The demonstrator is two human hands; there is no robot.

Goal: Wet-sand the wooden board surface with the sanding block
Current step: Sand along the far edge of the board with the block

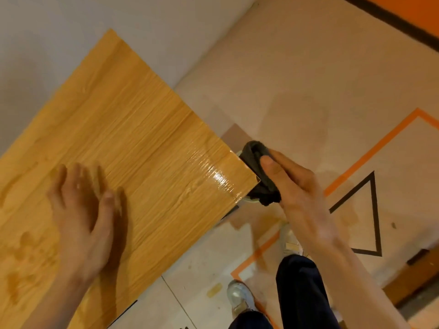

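My legs and shoes (pixel 240 296) are at the bottom of view, standing on the floor (pixel 297 74) beside the work; dark trousers, pale shoes, feet close to the board's near edge so I can lean over it. Left hand (pixel 83 210) lies flat on the wooden board (pixel 133 129), fingers spread and extended, palm down, gripping nothing; I read that as pinning the board so it won't slide when the other hand rubs. Board is tilted across the frame, a big yellow wood-grain panel; dark damp blotches near my left wrist and a glossy wet streak toward its right corner, so the surface is already wetted at least in patches. Right hand (pixel 292 186) is just off that right corner, curled closed around a dark grey soft pad, which I take to be the sanding block (pixel 256 162), thumb on top, fingers wrapped under. The block touches or just overhangs the corner edge, can't tell which. Under it a pale round rim (pixel 251 199) peeks out, maybe a water container; if so I'm holding the block there to wet it, that's a guess. Farther out, orange tape (pixel 370 153) and a black tape triangle (pixel 370 186) are stuck on the floor, then the white wall (pixel 71 32) behind the board's far end.
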